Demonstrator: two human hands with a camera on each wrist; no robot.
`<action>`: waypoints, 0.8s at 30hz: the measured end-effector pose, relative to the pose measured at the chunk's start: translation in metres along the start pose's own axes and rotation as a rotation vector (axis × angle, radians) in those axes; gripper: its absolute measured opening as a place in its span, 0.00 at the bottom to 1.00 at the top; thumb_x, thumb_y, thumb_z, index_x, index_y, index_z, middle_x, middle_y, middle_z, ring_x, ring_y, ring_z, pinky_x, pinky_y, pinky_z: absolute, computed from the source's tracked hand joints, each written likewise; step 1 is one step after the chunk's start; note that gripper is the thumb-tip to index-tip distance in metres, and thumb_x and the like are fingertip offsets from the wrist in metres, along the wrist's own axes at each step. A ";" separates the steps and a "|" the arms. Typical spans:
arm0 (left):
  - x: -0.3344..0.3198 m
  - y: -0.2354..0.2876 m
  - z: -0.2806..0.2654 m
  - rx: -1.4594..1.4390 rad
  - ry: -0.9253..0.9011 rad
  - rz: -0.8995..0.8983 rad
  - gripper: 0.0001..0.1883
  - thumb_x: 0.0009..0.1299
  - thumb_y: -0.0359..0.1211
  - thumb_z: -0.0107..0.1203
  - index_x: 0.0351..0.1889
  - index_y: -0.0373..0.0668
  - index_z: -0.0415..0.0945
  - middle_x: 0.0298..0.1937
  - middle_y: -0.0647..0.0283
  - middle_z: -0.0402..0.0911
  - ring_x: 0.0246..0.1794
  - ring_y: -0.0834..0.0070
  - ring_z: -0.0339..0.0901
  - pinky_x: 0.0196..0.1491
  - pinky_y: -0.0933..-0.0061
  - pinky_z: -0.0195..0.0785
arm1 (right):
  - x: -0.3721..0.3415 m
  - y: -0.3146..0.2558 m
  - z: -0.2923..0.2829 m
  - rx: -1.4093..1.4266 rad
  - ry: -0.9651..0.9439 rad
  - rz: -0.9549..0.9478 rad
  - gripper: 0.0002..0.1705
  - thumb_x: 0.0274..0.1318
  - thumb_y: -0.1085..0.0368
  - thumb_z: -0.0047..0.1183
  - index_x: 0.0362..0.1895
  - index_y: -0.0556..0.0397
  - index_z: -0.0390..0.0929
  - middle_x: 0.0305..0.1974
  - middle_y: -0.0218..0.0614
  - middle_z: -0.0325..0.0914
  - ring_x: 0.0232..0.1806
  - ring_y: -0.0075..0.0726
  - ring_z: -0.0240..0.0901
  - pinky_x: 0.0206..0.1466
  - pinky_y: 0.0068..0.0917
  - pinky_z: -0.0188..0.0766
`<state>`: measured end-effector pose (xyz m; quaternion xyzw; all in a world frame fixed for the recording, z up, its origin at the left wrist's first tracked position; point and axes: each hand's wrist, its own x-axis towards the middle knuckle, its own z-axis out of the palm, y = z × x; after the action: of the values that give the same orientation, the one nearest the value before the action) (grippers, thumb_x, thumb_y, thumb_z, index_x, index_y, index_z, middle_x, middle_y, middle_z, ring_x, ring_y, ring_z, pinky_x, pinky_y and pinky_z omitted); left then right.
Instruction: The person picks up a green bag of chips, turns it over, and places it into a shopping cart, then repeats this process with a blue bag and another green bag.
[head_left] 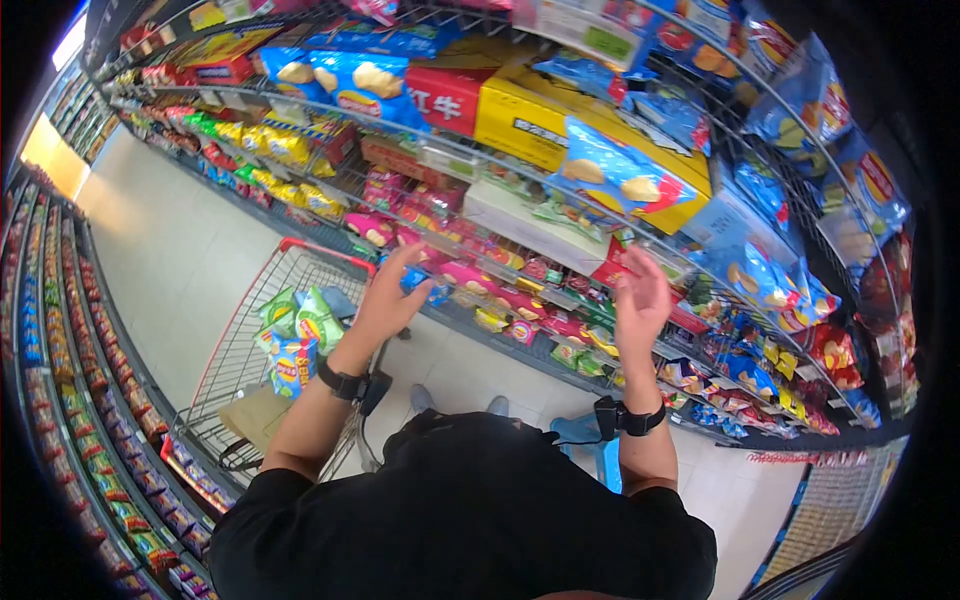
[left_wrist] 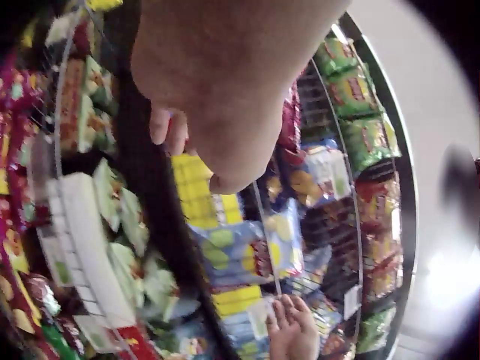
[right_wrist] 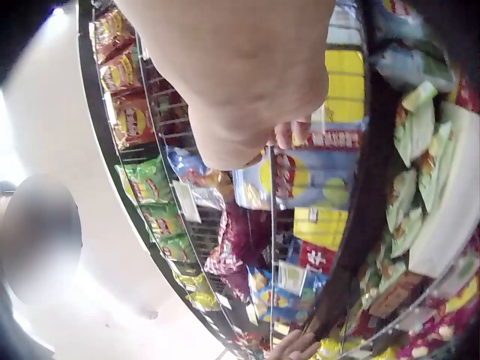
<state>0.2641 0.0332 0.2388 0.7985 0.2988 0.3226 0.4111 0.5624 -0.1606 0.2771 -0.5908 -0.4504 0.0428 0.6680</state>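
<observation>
Both hands are raised, empty, in front of the snack shelf [head_left: 430, 160]. The grip of the left hand [head_left: 386, 303] is moderately wide: the fingers bend loosely and the thumb stands apart from them, with air between. It lies before the lower rows in the head view, nearest the pink packets [head_left: 465, 275]. The right hand [head_left: 643, 303] has a narrower grip, its fingers softly bent and the thumb close beside them, and it too holds nothing. Nearest to it is a blue chip bag [head_left: 620, 175], which sits on the shelf against a long yellow box [head_left: 530, 120]; the head view shows a small gap between the fingertips and that bag. In both wrist views the near hand hides much of its own fingers, so finger contact cannot be told there. A red box [head_left: 445, 98] adjoins the yellow one, with more blue bags [head_left: 360, 85] beside it. To the person's left, a wire cart [head_left: 232, 335] carries green chip bags [head_left: 315, 322], a blue packet [head_left: 292, 367] and a brown bag [head_left: 250, 420].
</observation>
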 end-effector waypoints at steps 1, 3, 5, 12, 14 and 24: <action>0.016 0.024 0.012 0.002 0.011 0.110 0.30 0.62 0.29 0.59 0.63 0.37 0.63 0.61 0.53 0.69 0.63 0.60 0.67 0.62 0.63 0.61 | 0.007 0.000 -0.018 0.039 0.042 -0.041 0.26 0.55 0.79 0.49 0.60 0.56 0.66 0.62 0.42 0.66 0.58 0.37 0.68 0.56 0.30 0.69; 0.043 0.063 0.036 0.004 0.039 0.329 0.32 0.61 0.27 0.58 0.65 0.39 0.62 0.64 0.54 0.66 0.67 0.61 0.63 0.65 0.62 0.57 | 0.021 -0.012 -0.039 -0.123 0.132 -0.104 0.28 0.53 0.79 0.50 0.60 0.56 0.66 0.64 0.42 0.64 0.60 0.38 0.67 0.56 0.31 0.69; 0.067 0.087 0.063 -0.018 0.080 0.364 0.34 0.61 0.27 0.59 0.66 0.40 0.60 0.67 0.54 0.62 0.69 0.60 0.59 0.66 0.61 0.56 | 0.032 -0.023 -0.056 -0.282 0.191 -0.114 0.31 0.50 0.79 0.52 0.62 0.55 0.65 0.66 0.42 0.60 0.63 0.40 0.64 0.57 0.33 0.69; 0.100 0.131 0.120 0.020 0.075 0.341 0.37 0.60 0.29 0.61 0.68 0.40 0.56 0.71 0.52 0.56 0.71 0.56 0.55 0.68 0.59 0.54 | 0.039 -0.026 -0.074 -0.343 -0.015 -0.083 0.32 0.49 0.77 0.56 0.62 0.53 0.67 0.65 0.42 0.63 0.65 0.41 0.63 0.57 0.34 0.71; 0.099 0.135 0.124 0.187 0.055 0.359 0.37 0.60 0.31 0.61 0.68 0.38 0.56 0.70 0.49 0.55 0.71 0.52 0.55 0.68 0.59 0.53 | 0.039 -0.030 -0.077 -0.313 -0.048 -0.062 0.31 0.48 0.76 0.56 0.60 0.54 0.69 0.64 0.43 0.64 0.65 0.41 0.63 0.57 0.35 0.72; 0.097 0.155 0.121 0.098 0.155 0.240 0.35 0.61 0.30 0.60 0.67 0.40 0.57 0.65 0.55 0.67 0.58 0.63 0.68 0.59 0.61 0.60 | 0.062 -0.039 -0.071 0.168 -0.284 0.170 0.47 0.51 0.77 0.54 0.73 0.51 0.46 0.72 0.50 0.49 0.66 0.46 0.61 0.59 0.37 0.70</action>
<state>0.4488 -0.0259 0.3416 0.8201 0.2475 0.4154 0.3059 0.6263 -0.1892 0.3511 -0.5567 -0.4837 0.2197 0.6386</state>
